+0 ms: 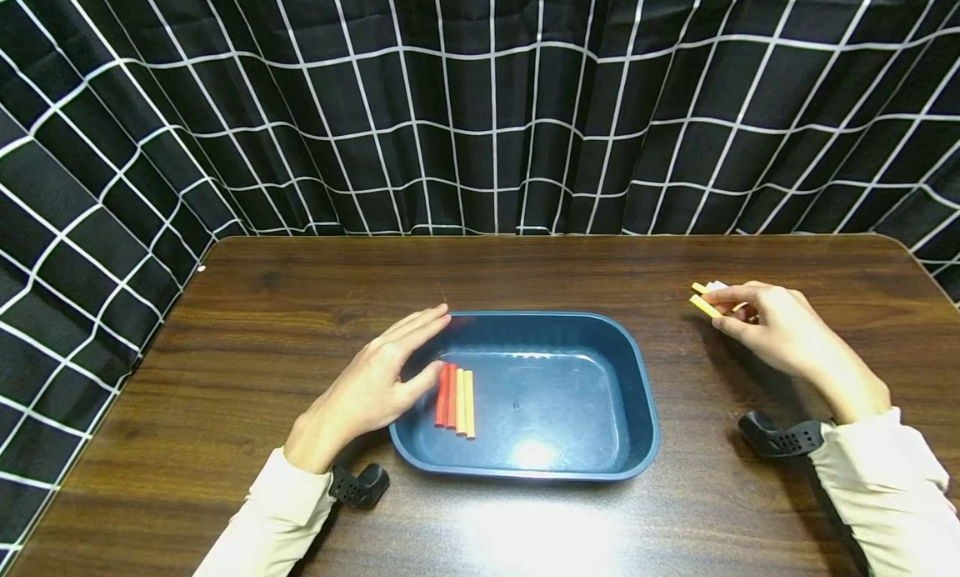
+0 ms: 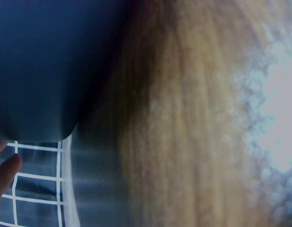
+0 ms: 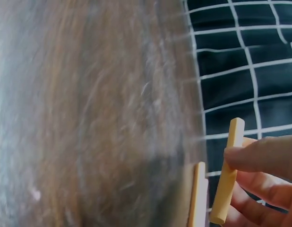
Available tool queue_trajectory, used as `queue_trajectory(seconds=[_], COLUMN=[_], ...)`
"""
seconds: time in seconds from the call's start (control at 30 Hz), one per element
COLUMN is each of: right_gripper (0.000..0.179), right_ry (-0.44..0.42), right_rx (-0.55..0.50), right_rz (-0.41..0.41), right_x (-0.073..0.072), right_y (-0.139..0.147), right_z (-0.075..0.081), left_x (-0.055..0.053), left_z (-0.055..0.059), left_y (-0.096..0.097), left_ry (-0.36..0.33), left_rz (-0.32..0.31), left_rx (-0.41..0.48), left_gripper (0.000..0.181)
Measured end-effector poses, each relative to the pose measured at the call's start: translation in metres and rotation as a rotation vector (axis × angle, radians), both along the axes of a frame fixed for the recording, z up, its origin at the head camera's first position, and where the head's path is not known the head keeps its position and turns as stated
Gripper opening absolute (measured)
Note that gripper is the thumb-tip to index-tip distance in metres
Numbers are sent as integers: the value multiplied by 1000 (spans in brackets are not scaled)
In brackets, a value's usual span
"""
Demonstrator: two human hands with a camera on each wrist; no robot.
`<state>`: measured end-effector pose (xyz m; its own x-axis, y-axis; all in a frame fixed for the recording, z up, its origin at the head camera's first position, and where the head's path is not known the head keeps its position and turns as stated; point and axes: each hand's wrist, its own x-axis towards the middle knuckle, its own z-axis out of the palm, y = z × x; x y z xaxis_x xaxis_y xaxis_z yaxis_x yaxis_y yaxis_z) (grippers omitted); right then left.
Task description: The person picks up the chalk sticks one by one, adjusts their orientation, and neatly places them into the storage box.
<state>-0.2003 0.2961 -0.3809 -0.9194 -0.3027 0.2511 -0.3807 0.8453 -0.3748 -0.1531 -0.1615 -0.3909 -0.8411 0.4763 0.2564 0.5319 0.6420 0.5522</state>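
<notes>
In the head view, my right hand (image 1: 772, 323) pinches a yellow stick (image 1: 705, 307) between thumb and fingers. The right wrist view shows this short yellow stick (image 3: 228, 172), straight with flat faces, tilted in the grip. Just beyond my fingers lie another yellow stick (image 1: 699, 288) and a pale one (image 1: 717, 285), partly hidden by the hand. My left hand (image 1: 371, 385) rests over the left rim of a blue tray (image 1: 647, 393), fingers extended, thumb tip right at the sticks. Inside, side by side, are red sticks (image 1: 451, 398) and yellow sticks (image 1: 465, 403).
The tray stands on a brown wooden table (image 1: 337, 277) with rounded far corners. A black curtain with white grid lines (image 1: 480, 110) hangs behind the far edge and along the left. Each wrist wears a black device (image 1: 783, 435). Light glares off the near tabletop.
</notes>
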Motion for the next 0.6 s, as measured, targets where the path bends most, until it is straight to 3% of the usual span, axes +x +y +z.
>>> queue_trajectory(seconds=[0.3, 0.6], right_gripper=[24, 26], right_ry=[-24, -95], right_rx=[-45, -156], right_rz=[15, 77], right_x=[5, 16], right_y=[-13, -32], right_z=[10, 18], left_x=[0, -1], left_z=[1, 1], left_y=[1, 1], left_ry=[-3, 7], left_rz=[4, -1], left_rx=[-3, 2], left_gripper=[55, 55])
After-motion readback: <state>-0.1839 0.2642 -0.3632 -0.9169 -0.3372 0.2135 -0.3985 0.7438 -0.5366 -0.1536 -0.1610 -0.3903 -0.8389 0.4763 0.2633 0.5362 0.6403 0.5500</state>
